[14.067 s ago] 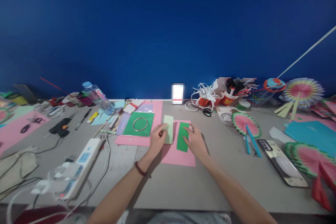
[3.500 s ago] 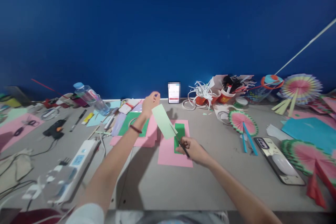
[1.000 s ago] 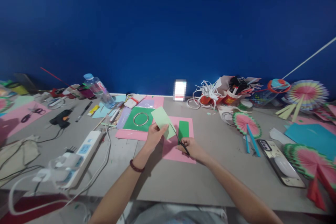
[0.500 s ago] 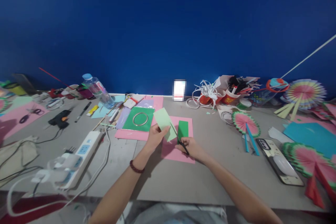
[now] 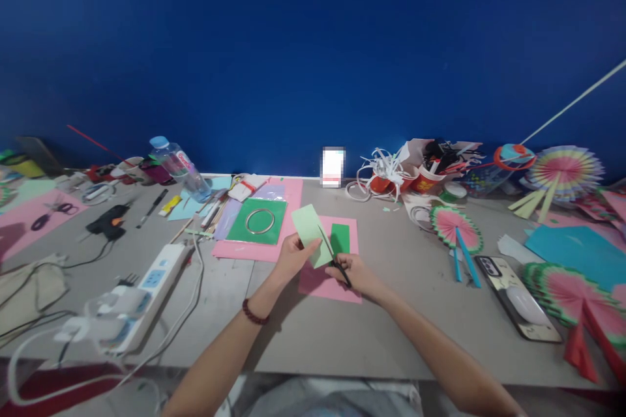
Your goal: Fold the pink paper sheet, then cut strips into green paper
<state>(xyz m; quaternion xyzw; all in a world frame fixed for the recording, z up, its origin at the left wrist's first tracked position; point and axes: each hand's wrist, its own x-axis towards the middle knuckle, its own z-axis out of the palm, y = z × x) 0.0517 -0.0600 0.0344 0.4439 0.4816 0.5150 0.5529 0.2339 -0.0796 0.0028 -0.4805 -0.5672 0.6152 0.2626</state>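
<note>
One bottle point(image 5: 187, 176) leans at left; next, a ring point(image 5: 260, 211) lies on a green packet point(image 5: 239, 233). The left hand point(image 5: 292, 256), nearly closed, pinches a pale green card point(image 5: 307, 225) over pink paper point(image 5: 323, 288). Scissors point(image 5: 344, 272) meet the card's right side with their blades, a darker strip point(image 5: 341, 238) just beside. The right hand point(image 5: 358, 272), fingers curled, grips the scissors; farther right lies a pink fan point(image 5: 445, 224)

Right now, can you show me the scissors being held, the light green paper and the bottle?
Scissors point(image 5: 343, 275): head view, on the black handle.
Light green paper point(image 5: 308, 227): head view, near the middle of the sheet.
Bottle point(image 5: 184, 161): head view, on its label.
</note>
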